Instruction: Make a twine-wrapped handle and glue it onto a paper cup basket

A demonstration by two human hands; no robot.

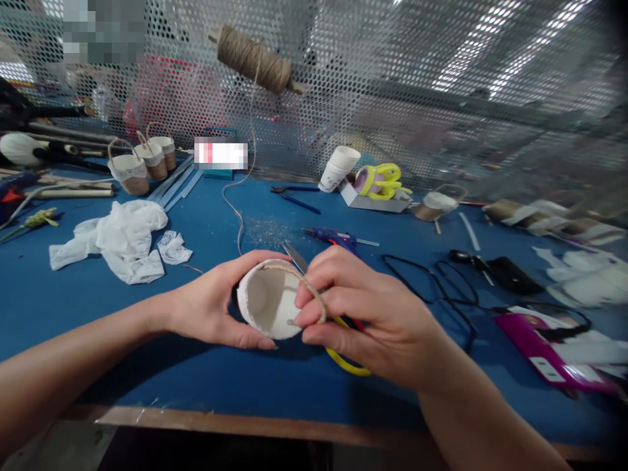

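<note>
A small white paper cup [267, 302] lies on its side between my hands, its mouth facing me, just above the blue table [206, 379]. My left hand [213, 306] wraps round its left wall. My right hand [366, 313] pinches a length of jute twine [314, 294] against the cup's right rim. Under my right hand lie scissors with yellow handles [346, 363], their blade showing behind the cup.
A twine spool [255, 62] hangs on the mesh screen behind. Finished cup baskets [140, 163] stand back left, near crumpled white cloth [115, 239]. A blue glue gun [333, 237], pliers [294, 195], stacked cups [338, 167], black cables [441, 288] and a pink tool [549, 350] lie around.
</note>
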